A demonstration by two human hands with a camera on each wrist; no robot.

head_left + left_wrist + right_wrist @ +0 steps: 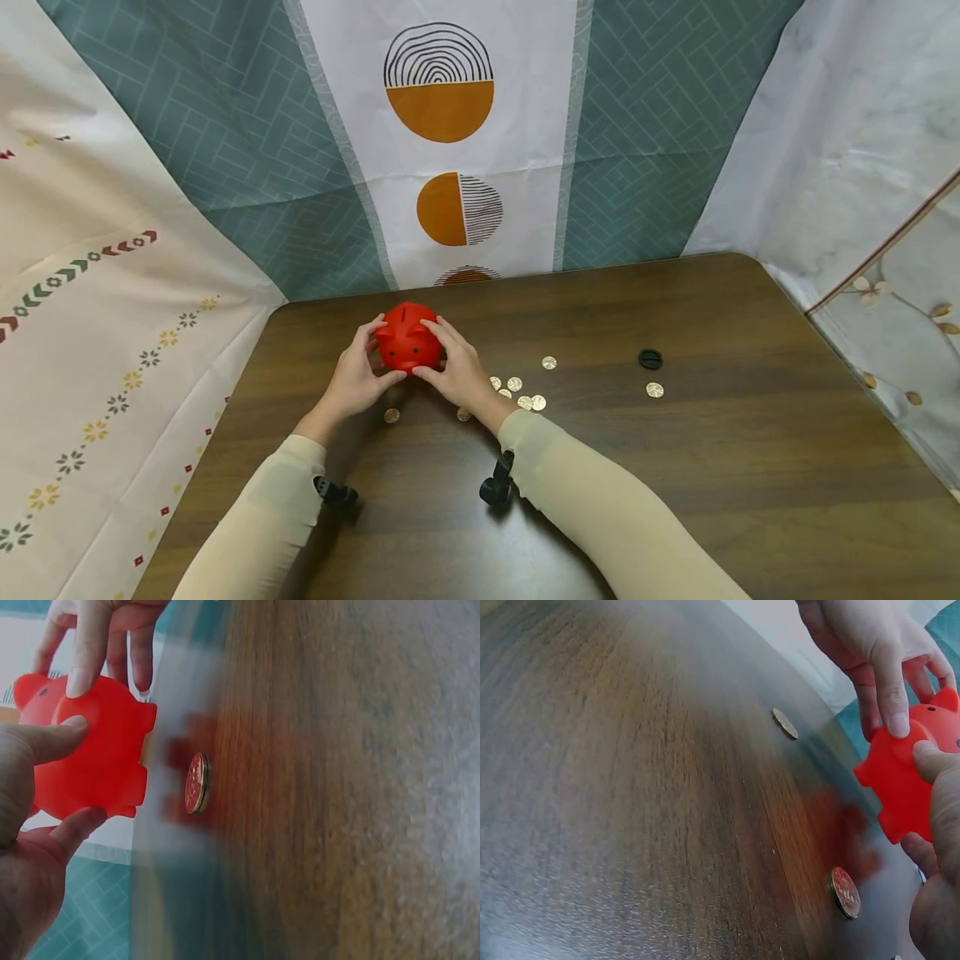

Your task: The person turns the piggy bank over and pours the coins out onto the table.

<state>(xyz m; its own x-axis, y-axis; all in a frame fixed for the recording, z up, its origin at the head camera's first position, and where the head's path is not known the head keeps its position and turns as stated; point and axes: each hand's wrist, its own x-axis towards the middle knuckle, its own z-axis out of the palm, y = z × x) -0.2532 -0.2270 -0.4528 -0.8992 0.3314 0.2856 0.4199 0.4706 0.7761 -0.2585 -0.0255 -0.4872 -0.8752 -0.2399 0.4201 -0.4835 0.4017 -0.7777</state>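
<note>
Over at the left: cream cloth with flower borders [112, 367] draped beside the dark wooden bench [675, 467]. Left hand [354, 379] curled round the near left side of the red piggy bank [407, 340], thumb and fingers pressed against its body — grip closed on the pig. Held up clear of the bench top toward the back left, slot on top, snout toward the camera. One gold coin [392, 415] lying just below the left hand. Right hand [457, 371] clasping the pig's other side, fingers over the top, thumb underneath — grip full of pig too. Further right, a small cluster of coins [517, 393] just beside the right wrist, one more [549, 362] a little beyond. Then a black round plug [650, 359], with a lone coin [655, 389] near it. Patterned curtain [450, 142] behind.
</note>
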